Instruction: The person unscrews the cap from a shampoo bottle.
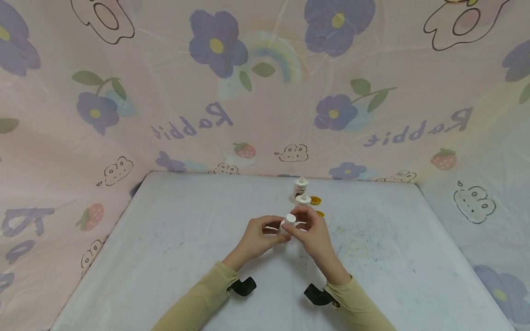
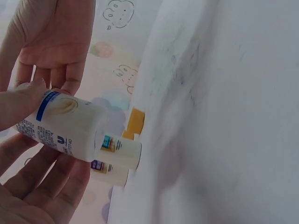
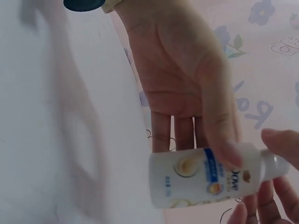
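Both hands hold a small white Dove bottle [image 1: 290,218] above the table, upright with its white top uppermost. My left hand [image 1: 258,236] grips the bottle's body; its thumb lies across the label in the right wrist view. My right hand [image 1: 312,234] has its thumb and fingers round the narrow white top [image 3: 274,165]. The left wrist view shows the bottle [image 2: 70,123] from the back, with a blue stripe and small print, its base towards the table. Some of the curled fingers are hidden behind the bottle.
Just beyond the hands, two more white bottles [image 1: 300,187] stand one behind the other with narrow nozzles on top. Two yellow caps [image 1: 315,200] lie to their right. The table [image 1: 182,239] has a pale cover with faint stains, and patterned cloth [image 1: 265,105] encloses it.
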Demonstrator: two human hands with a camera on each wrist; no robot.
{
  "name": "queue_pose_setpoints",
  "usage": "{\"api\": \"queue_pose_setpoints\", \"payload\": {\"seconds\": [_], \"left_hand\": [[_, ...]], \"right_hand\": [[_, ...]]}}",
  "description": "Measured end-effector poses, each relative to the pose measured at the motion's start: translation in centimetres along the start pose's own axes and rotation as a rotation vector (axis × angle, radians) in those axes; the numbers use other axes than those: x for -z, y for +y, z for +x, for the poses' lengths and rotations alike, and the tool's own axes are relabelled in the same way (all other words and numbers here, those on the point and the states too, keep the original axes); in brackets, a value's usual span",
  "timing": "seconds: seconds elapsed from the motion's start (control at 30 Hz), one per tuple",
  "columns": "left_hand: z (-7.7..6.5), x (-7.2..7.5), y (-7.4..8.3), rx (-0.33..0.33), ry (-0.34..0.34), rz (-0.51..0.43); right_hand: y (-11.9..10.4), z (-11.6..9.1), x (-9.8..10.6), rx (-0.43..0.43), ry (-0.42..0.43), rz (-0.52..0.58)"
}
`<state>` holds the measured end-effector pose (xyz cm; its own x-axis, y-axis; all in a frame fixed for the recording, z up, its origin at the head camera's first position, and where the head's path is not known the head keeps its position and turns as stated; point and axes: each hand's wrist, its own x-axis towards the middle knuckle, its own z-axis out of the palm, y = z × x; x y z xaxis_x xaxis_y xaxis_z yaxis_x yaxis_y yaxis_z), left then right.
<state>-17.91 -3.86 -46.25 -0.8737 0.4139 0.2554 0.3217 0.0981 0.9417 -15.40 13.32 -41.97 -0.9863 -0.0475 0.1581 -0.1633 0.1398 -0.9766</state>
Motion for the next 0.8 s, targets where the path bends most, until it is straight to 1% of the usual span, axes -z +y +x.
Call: {"api": "queue_pose_setpoints", "payload": {"seconds": [0.17, 0.23, 0.3, 0.47, 0.8], "left_hand": [[-0.6, -0.6, 2.6, 0.006, 0.028, -0.012], [-0.7, -0.8, 3.1, 0.003, 0.041, -0.006], [-0.8, -1.0, 3.3, 0.0, 0.042, -0.007], [-0.8, -1.1, 3.2, 0.008, 0.029, -0.009], [-0.9, -1.3, 3.3, 0.012, 0.037, 0.005]], "right_hand": [[2.1, 0.1, 0.2, 0.006, 0.093, 0.03], [2.4, 0.0, 0.3, 0.018, 0.11, 0.025], [2.5, -0.2, 0.3, 0.029, 0.124, 0.025], [2.4, -0.2, 0.4, 0.024, 0.142, 0.028], [2.2, -0.3, 0.6, 0.009, 0.136, 0.026]]}}
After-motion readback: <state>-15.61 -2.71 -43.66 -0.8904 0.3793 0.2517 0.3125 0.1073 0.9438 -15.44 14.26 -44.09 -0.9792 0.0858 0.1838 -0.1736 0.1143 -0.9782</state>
